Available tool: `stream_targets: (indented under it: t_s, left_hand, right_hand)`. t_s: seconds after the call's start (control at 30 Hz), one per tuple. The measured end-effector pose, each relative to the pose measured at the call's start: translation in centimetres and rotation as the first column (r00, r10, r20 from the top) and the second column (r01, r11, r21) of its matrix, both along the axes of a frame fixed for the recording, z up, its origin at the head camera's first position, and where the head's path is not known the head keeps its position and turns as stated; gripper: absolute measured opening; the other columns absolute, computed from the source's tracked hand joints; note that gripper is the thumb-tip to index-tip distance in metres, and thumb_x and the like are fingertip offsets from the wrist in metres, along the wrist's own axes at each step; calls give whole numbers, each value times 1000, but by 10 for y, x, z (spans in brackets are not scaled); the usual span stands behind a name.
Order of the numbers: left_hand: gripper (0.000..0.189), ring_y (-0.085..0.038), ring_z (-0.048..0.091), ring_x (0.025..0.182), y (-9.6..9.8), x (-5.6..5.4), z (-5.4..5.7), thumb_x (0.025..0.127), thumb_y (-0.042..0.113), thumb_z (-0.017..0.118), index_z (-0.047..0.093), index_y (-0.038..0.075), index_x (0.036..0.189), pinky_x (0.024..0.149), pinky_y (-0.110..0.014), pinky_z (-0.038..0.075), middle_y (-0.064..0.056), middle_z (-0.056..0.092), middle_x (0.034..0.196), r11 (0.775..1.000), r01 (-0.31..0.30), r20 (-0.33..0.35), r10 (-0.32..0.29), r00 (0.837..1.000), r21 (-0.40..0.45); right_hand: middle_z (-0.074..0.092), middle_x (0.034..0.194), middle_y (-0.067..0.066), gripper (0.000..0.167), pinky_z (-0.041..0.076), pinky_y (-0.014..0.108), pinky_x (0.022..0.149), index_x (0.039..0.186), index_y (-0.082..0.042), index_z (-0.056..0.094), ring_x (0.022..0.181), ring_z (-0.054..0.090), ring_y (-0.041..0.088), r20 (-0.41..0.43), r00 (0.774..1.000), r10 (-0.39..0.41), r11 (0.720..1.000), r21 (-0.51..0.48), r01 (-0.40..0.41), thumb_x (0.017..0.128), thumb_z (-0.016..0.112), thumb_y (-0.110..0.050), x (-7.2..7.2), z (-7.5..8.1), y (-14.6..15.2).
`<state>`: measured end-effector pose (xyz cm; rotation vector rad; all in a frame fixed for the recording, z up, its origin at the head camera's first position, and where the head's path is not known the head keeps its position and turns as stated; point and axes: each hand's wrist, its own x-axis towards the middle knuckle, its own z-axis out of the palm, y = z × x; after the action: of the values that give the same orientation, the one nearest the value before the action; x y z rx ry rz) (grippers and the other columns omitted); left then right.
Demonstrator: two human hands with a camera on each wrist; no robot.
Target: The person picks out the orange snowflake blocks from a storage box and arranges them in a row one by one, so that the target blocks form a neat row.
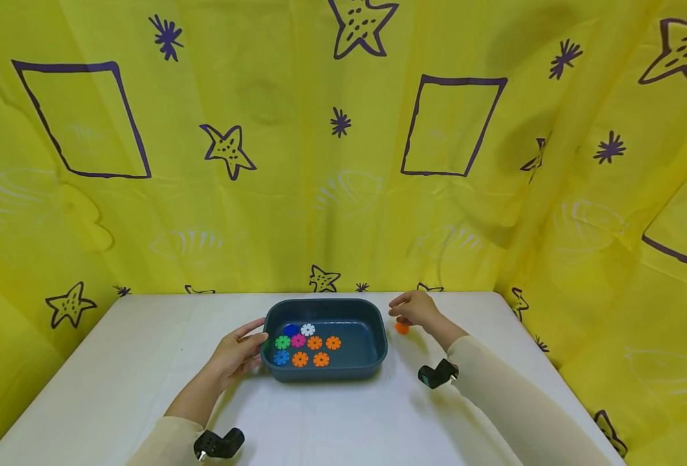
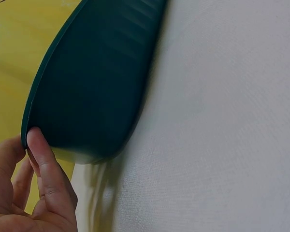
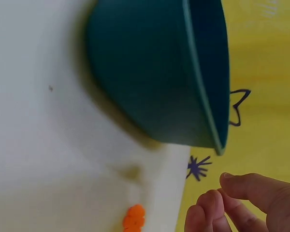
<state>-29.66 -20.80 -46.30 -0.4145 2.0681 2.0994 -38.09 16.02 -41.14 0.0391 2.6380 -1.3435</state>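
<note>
A dark teal rectangular tub (image 1: 326, 374) stands on the table with several notched plastic discs lying flat in its left and middle part. Among them are orange discs (image 1: 321, 359), a pink disc (image 1: 299, 340), a green disc (image 1: 282, 342), a white disc (image 1: 308, 329) and blue ones (image 1: 281, 357). My left hand (image 1: 235, 356) pinches the tub's left rim between thumb and fingers. Just right of the tub, my right hand (image 1: 416, 309) hovers with loosely bent fingers; nothing shows between them. Below it, orange notched pieces (image 3: 134, 220) rest on the table, partly cut off in the right wrist view.
The white-covered table (image 1: 303, 421) spreads around the tub. Yellow curtains (image 1: 285, 213) with purple drawings hang behind it and along the sides. Black wrist cameras (image 1: 438, 373) sit on both sleeves.
</note>
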Motion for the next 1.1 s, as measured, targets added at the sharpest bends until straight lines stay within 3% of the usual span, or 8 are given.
stream_targets:
  t_s: [0.43,0.77,1.1]
  left_hand:
    - [50,-12,66,80,1,0,-2,96,17,64,50,11,144,64,-22,56,-12,67,115,1000,-22,1,22,1000,-3]
    - [50,-10,66,78,3,-1,-2,95,17,66,52,11,143,62,-20,55,-9,66,111,999,-52,3,52,999,6]
    - [49,-11,65,74,5,-1,-2,94,17,67,54,11,141,60,-20,54,-8,67,106,997,-77,9,77,997,18]
  right_hand:
    - [73,91,15,27,60,43,77,108,8,68,72,70,19,-8,988,153,981,-118,-153,85,72,-3,21,15,-25]
    - [73,89,15,25,60,41,77,108,8,69,74,71,20,14,985,175,977,-123,-172,85,72,-3,26,17,-45]
    - [74,93,14,28,59,41,80,111,7,70,78,72,22,52,979,198,975,-108,-192,86,73,-5,27,8,-64]
